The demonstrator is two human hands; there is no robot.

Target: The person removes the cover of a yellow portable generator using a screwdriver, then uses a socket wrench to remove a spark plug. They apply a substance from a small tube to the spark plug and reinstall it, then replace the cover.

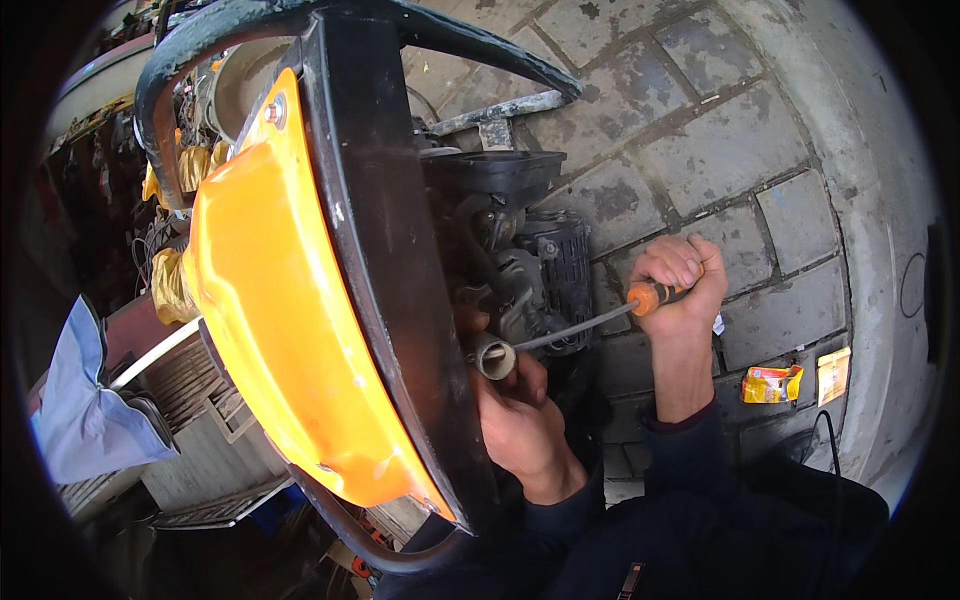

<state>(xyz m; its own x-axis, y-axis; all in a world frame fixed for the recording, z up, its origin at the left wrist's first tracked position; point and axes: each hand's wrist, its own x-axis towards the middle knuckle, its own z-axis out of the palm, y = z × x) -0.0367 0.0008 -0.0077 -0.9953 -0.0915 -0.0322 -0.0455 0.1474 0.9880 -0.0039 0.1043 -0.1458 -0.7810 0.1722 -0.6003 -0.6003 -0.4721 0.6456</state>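
Observation:
My right hand (678, 285) is closed around the orange-and-black handle of a screwdriver (590, 322). Its long grey shaft runs left, the tip end reaching the mouth of a hollow metal tube (494, 359). Around that tube curl the fingers of my left hand (520, 420), close beside the dark frame bar (385, 220). Whether the tube is loose or fixed to the machine I cannot tell. Behind the bar sits a dirty engine (510, 270) with a finned black cover (560, 270). A bright orange-yellow metal panel (275, 310) is mounted along the bar's left side.
Curved frame tubing (490, 45) reaches over the grey paving (720, 140). Two small yellow packets (772, 384) lie on the ground at right, near a concrete kerb (850, 200). At left are a blue cloth-like sheet (95, 410), a white rod (155, 352) and cluttered parts.

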